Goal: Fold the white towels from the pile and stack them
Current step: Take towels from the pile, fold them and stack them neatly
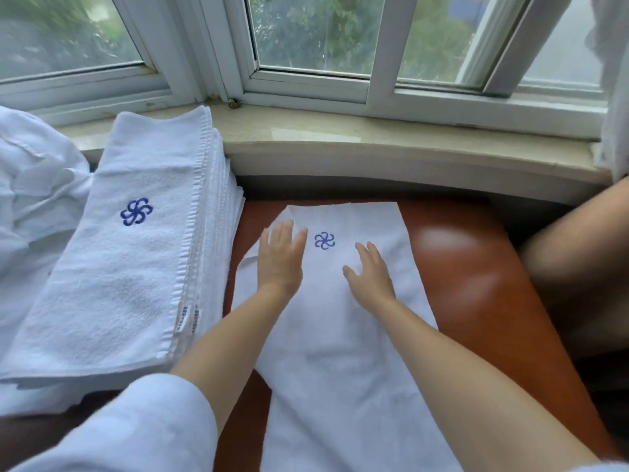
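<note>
A white towel [343, 342] with a blue flower emblem lies folded lengthwise on the brown table [476, 294]. My left hand [280, 258] rests flat on its upper left part, fingers spread, beside the emblem. My right hand [371, 274] presses flat on the towel just right of the emblem. Neither hand grips anything. A tall stack of folded white towels [129, 253] stands to the left, its top towel showing the same blue emblem. A crumpled pile of white towels [30, 185] lies at the far left.
A stone window sill [374, 144] and white window frames run along the back. A white curtain [616, 97] hangs at the right. Another person's bare arm [578, 240] reaches in at the right edge.
</note>
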Demonstrator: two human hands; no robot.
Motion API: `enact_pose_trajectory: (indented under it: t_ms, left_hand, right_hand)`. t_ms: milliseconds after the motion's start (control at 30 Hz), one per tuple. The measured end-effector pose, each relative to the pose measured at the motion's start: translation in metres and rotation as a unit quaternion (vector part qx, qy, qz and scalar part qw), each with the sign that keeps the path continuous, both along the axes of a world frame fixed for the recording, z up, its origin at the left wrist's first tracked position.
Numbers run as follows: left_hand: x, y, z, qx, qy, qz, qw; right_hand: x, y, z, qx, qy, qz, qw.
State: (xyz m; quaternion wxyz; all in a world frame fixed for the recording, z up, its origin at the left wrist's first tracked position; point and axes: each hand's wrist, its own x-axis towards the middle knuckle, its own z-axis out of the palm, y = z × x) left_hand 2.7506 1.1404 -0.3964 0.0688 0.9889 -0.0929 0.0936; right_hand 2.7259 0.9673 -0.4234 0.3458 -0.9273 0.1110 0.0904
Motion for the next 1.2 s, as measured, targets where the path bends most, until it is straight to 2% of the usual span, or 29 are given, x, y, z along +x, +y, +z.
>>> enact_pose_trajectory:
  t_ms: [100, 167, 267, 333, 400, 500, 600, 667, 733, 833, 900, 967, 1033, 1100, 1167, 1200]
  left_hand:
    - [-0.057, 0.008, -0.022, -0.07, 0.029, 0.051, 0.996]
    - [-0.091, 0.012, -0.028, -0.125, 0.056, 0.136, 0.981]
    - [-0.131, 0.017, -0.029, -0.257, 0.108, 0.264, 0.923]
    - [-0.152, 0.022, -0.027, -0.296, 0.111, 0.311, 0.897]
    - [-0.167, 0.026, -0.026, -0.311, 0.121, 0.346, 0.877]
    - [-0.19, 0.025, -0.023, -0.328, 0.209, 0.363, 0.847]
    - [-0.22, 0.019, -0.023, -0.365, 0.35, 0.298, 0.809]
    - [-0.238, 0.021, -0.025, -0.365, 0.412, 0.293, 0.782]
    - [-0.249, 0.031, -0.028, -0.391, 0.399, 0.353, 0.75]
    - [-0.257, 0.051, -0.031, -0.413, 0.285, 0.436, 0.747]
    - [-0.256, 0.062, -0.028, -0.424, 0.289, 0.425, 0.746]
    - [-0.256, 0.07, -0.017, -0.439, 0.384, 0.38, 0.718]
    - [-0.257, 0.079, -0.003, -0.408, 0.552, 0.334, 0.645]
    - [-0.263, 0.088, 0.012, -0.333, 0.709, 0.25, 0.569]
    - [-0.265, 0.093, 0.02, -0.297, 0.791, 0.127, 0.52]
    - [-0.265, 0.093, 0.025, -0.335, 0.798, 0.09, 0.493]
  right_hand:
    - [-0.037, 0.0, -0.007, -0.086, -0.003, 0.022, 0.996]
    - [-0.064, 0.001, -0.007, -0.109, -0.011, 0.027, 0.994]
    - [-0.101, -0.001, -0.007, -0.136, -0.043, 0.118, 0.983]
    - [-0.122, -0.002, -0.009, -0.171, -0.055, 0.204, 0.962]
    - [-0.14, 0.005, -0.015, -0.19, -0.011, 0.252, 0.949]
    - [-0.16, 0.015, -0.028, -0.228, 0.066, 0.266, 0.934]
    - [-0.161, 0.015, -0.035, -0.25, 0.073, 0.265, 0.928]
    - [-0.153, 0.013, -0.035, -0.252, 0.074, 0.27, 0.927]
    - [-0.146, 0.01, -0.032, -0.251, 0.082, 0.279, 0.923]
    - [-0.142, 0.011, -0.027, -0.277, 0.096, 0.258, 0.92]
    - [-0.144, 0.021, -0.022, -0.299, 0.079, 0.22, 0.925]
    - [-0.157, 0.036, -0.02, -0.291, 0.038, 0.211, 0.932]
    - [-0.174, 0.048, -0.022, -0.268, 0.01, 0.244, 0.932]
    - [-0.185, 0.05, -0.023, -0.254, 0.013, 0.27, 0.929]
    - [-0.182, 0.046, -0.019, -0.222, 0.031, 0.282, 0.933]
    - [-0.177, 0.043, -0.016, -0.185, 0.044, 0.28, 0.941]
